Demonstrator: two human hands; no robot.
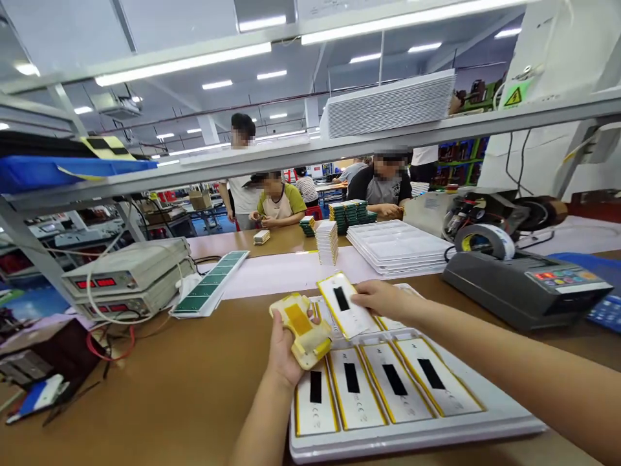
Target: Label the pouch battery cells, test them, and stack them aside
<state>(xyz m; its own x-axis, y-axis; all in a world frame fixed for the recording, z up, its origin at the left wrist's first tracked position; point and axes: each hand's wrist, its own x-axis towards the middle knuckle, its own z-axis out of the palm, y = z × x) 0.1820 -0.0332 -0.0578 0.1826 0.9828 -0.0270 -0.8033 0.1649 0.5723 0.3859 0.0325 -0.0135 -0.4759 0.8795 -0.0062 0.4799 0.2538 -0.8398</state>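
Observation:
My left hand (286, 356) grips a cream-yellow plastic holder (313, 343) with an orange-yellow rectangle on its face. My right hand (381, 298) pinches the right edge of a flat white battery cell (347, 314), which has a black strip across its middle and is tilted above the tray. Below both hands lies a white plastic tray (509, 424). Its front row holds several similar cells with yellow edges and black strips, such as the battery cell at the front right (451, 395). More cells in the back row are partly hidden by the lifted cell and my right hand.
A tape dispenser (514, 285) stands right, beside stacked white trays (398, 243). A tall stack of cells (326, 243) rises behind the tray. Green circuit boards (211, 285) and power supplies (126, 272) are left. A shelf (291, 152) crosses overhead; co-workers sit opposite.

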